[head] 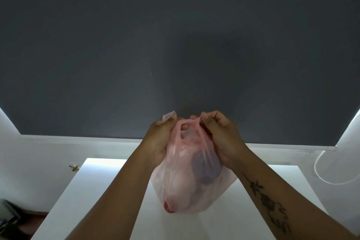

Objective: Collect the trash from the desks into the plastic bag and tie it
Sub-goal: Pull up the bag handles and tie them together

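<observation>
Pinching one handle of the pink plastic bag between the thumb and curled fingers of the left hand. Gripping the other handle in the right hand, fingers curled tight round the twisted film. Holding the filled bag upright on or just above the white desk, between both forearms; contact unclear. Showing a dark round item through the film.

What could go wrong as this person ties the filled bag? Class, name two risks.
1. The bag is thin and see-through; the left hand and right hand pinch its stretched handles, so they might tear.
2. The bag bulges with trash, so a loose knot could let some spill onto the desk.
</observation>
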Tool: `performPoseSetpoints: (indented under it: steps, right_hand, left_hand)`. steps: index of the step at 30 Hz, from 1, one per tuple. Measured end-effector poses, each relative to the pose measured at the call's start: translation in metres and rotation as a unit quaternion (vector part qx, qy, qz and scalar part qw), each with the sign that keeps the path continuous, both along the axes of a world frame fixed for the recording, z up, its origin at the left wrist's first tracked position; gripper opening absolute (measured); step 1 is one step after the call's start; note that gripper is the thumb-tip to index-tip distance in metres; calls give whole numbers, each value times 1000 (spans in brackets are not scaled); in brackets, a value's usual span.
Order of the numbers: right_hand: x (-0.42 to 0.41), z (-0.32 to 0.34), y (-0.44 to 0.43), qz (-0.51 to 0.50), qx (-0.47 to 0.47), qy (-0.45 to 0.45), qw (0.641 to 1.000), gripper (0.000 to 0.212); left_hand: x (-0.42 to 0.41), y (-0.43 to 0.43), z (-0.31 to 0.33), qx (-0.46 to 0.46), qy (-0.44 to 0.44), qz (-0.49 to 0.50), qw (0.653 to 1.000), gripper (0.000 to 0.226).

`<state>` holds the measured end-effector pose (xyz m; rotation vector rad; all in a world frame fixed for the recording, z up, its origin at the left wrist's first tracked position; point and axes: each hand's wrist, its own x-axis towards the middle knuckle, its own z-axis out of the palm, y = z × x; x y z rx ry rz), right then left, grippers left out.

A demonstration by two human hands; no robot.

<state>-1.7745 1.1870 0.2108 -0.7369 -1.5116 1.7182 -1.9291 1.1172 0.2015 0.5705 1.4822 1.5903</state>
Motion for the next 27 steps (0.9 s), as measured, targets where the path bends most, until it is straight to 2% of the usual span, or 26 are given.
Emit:
performPoseSetpoints:
  steps: [4,6,9,14,18,22,24,26,27]
  right_hand:
    - [-9,2,2,-25,-3,-29,999,26]
    - [-7,3,11,-60,-28,-9,998,23]
    - [5,1,30,-115,-64,9,991,23]
    - [24,-11,42,-112,-99,11,989,25]
    - [29,-5,37,-123,-49,-9,991,22]
    - [27,13,18,-103,92,-128,982,18]
    - [20,16,3,-14,194,-230,954,49]
    - [8,7,-12,70,299,-403,862,84]
    - [1,-1,-22,75,334,-473,811,84]
  left_hand:
    - [10,0,-3,29,28,36,999,37]
    - [4,-5,-5,32,64,91,993,37]
    - [-15,-19,-19,19,110,174,978,48]
    - [-11,-21,-23,5,171,179,969,47]
    - [-5,-19,-23,27,194,190,962,49]
    - [16,-25,-35,36,249,159,955,44]
    - [25,-29,-42,31,273,145,951,43]
    - [26,-34,-54,20,304,138,942,43]
    - [24,-38,-62,9,323,140,936,44]
